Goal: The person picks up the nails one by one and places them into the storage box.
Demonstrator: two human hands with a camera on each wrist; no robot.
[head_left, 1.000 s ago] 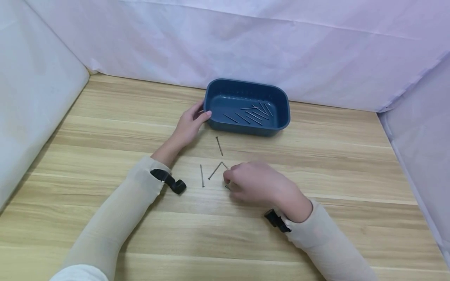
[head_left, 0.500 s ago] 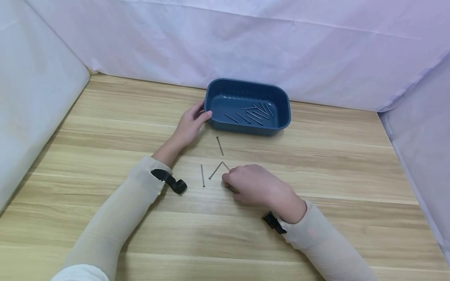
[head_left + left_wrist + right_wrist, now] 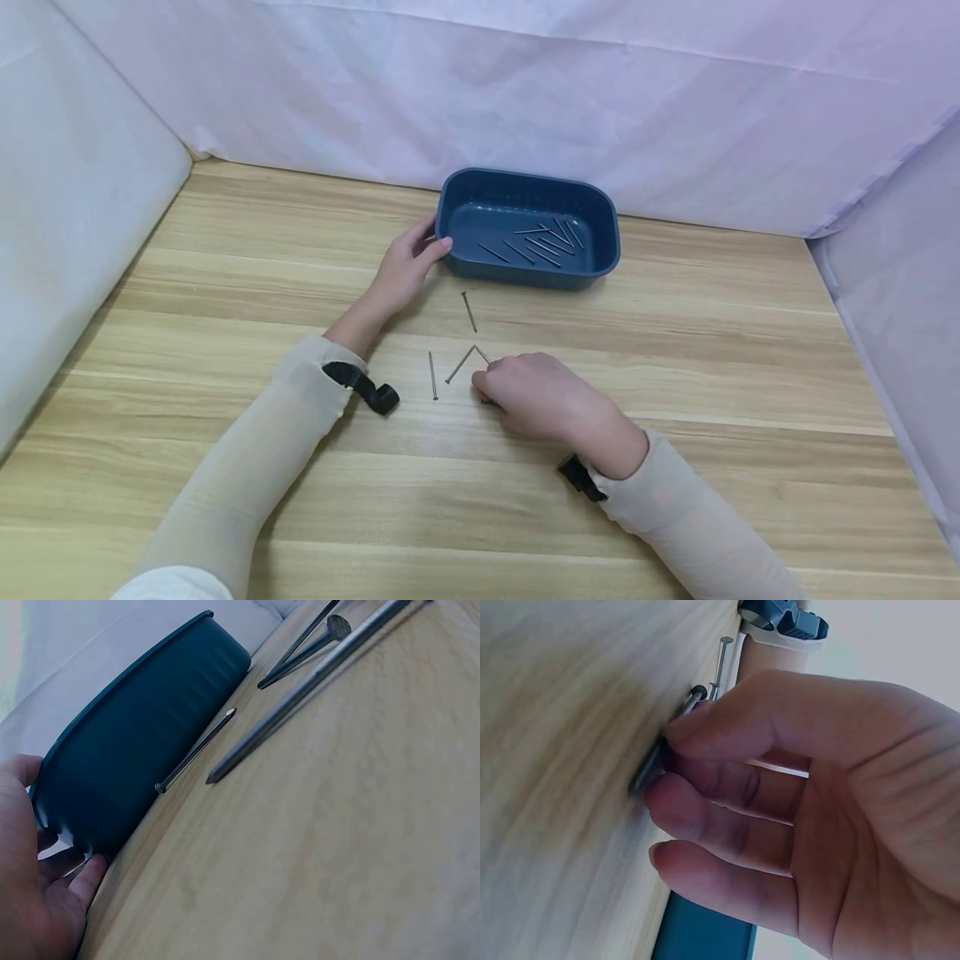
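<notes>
Closest to the person, the right hand (image 3: pixel 536 396) sits low on the wooden table (image 3: pixel 225 333). Its fingers curl down and pinch a thin nail (image 3: pixel 660 754) against the wood. In the right wrist view, the thumb (image 3: pixel 727 720) lies on top of that nail and the fingers (image 3: pixel 705 802) press in from below. From the head view the hand hides almost all of this nail.

Just left of the right hand, 2 more nails lie flat on the table. A slanted nail (image 3: pixel 460 364) has its far end next to the knuckles. A straight nail (image 3: pixel 432 375) lies a bit farther left, apart from the slanted one. A black strap clip (image 3: pixel 367 389) sits on the left wrist, near the straight nail.

A little farther away, 1 more nail (image 3: pixel 468 312) lies alone between the right hand and the tub.

Farther still, the left hand (image 3: pixel 405 262) rests against the left end of the blue tub (image 3: pixel 525 275). Its thumb is on the rim and its fingers curl around the wall, so it holds the tub. Inside the tub lie several nails (image 3: pixel 536 242), close together on its floor.

Behind the tub, a pale cloth wall (image 3: pixel 480 92) stands at the far edge of the table.
</notes>
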